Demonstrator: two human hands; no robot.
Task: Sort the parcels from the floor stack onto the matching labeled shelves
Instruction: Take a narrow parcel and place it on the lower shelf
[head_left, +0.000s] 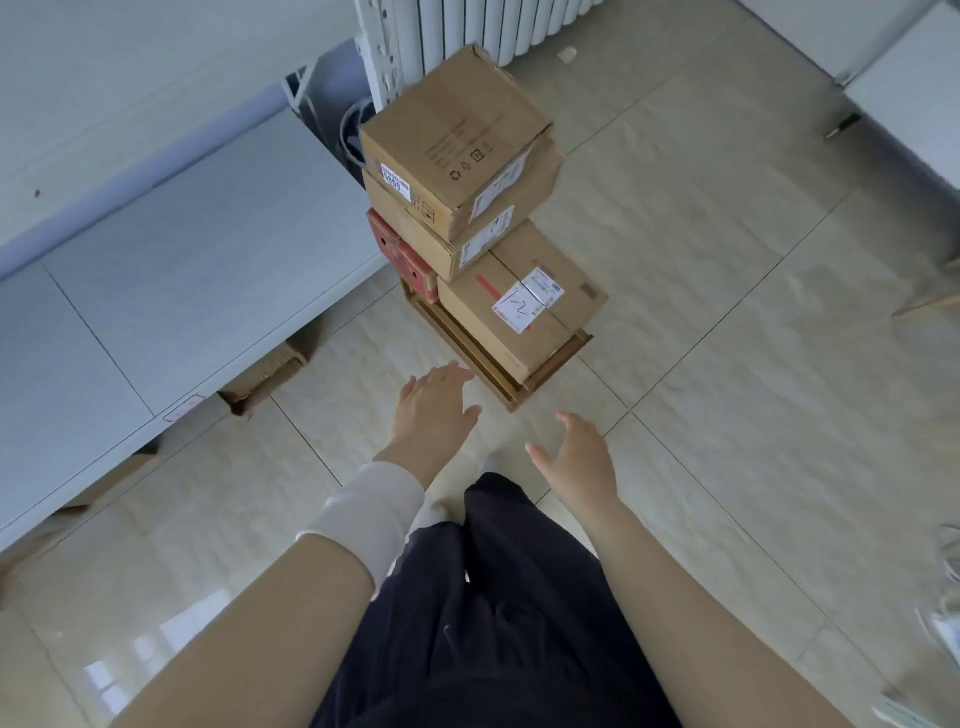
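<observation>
Hovering short of the parcel stack (457, 156), left hand (434, 410) and right hand (576, 457) spread empty.

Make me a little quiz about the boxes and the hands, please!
1. True or false: the left hand and the right hand each hold a parcel.
2. Pick one: what is handwritten on the white label of the low brown box? A) 1-2 B) 3-4 C) 7-9
3. Fill the gap: the side box, just left of that one, is coloured ___.

Key: 1 false, both hands are open and hold nothing. 2 A. 3 red.
</observation>
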